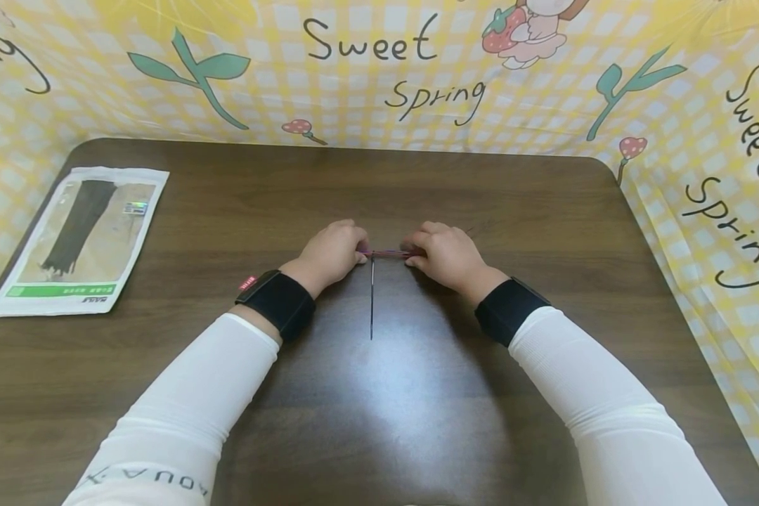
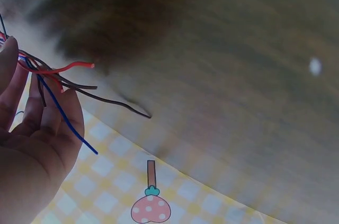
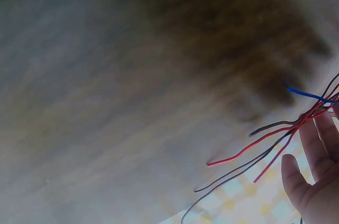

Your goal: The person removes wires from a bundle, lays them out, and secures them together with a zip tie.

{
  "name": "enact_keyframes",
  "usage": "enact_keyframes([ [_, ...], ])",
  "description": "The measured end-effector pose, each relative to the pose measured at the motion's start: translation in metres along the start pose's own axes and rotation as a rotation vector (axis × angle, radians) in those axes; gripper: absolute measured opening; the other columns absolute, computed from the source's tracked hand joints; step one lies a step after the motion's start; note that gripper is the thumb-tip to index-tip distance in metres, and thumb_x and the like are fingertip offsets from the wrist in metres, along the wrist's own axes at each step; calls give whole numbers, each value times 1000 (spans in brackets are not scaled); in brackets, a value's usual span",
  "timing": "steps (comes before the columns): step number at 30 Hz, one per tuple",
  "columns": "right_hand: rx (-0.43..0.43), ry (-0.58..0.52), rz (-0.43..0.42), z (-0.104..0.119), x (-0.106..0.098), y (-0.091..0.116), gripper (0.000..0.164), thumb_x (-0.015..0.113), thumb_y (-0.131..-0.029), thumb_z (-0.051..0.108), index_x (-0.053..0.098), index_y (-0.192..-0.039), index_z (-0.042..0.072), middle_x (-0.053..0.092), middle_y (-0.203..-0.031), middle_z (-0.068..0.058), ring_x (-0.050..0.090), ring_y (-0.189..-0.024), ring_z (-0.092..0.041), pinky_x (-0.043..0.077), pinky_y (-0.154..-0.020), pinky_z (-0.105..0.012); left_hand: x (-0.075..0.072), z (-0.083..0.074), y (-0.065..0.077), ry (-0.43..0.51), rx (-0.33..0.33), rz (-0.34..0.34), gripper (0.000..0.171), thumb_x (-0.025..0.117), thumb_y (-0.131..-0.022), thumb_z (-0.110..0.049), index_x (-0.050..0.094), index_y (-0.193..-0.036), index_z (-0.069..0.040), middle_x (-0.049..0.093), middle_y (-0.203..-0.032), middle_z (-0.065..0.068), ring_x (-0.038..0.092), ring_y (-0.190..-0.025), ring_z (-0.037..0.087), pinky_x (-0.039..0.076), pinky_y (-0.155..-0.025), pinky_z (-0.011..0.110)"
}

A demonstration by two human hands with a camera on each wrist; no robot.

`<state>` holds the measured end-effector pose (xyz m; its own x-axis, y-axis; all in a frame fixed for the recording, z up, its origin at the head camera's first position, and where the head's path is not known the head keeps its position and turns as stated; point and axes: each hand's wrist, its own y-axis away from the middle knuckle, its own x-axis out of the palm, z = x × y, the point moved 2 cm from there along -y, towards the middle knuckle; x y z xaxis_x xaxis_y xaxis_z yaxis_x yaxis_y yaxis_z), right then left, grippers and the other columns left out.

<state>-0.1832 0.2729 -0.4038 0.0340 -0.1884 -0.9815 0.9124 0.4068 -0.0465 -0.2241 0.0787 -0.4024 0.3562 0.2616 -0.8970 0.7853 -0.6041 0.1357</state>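
Observation:
A thin bundle of coloured electrical wires stretches between the two hands above the table. My left hand pinches its left end; in the left wrist view, loose red, dark and blue wire ends fan out past the fingers. My right hand holds the other end between thumb and fingertips, which look slightly blurred. Beyond it, red, black and blue ends splay out in the right wrist view, where the pinch itself lies outside the frame. One dark wire leaves the bundle near the left fingertips and points toward the front.
A white plastic package with a dark fringed item pictured on it lies at the table's left. The brown wooden table meets a yellow checked cloth along its back and sides. Black bands circle both wrists.

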Motion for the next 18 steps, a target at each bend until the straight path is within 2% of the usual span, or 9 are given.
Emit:
enact_keyframes([
  [18, 14, -16, 47, 2, -3, 3, 41, 71, -89, 32, 66, -122, 9, 63, -113, -9, 61, -101, -26, 50, -84, -43, 2, 3, 2, -8, -22, 27, 17, 68, -90, -15, 67, -103, -4, 61, -109, 13, 57, -108, 31, 47, -93, 45],
])
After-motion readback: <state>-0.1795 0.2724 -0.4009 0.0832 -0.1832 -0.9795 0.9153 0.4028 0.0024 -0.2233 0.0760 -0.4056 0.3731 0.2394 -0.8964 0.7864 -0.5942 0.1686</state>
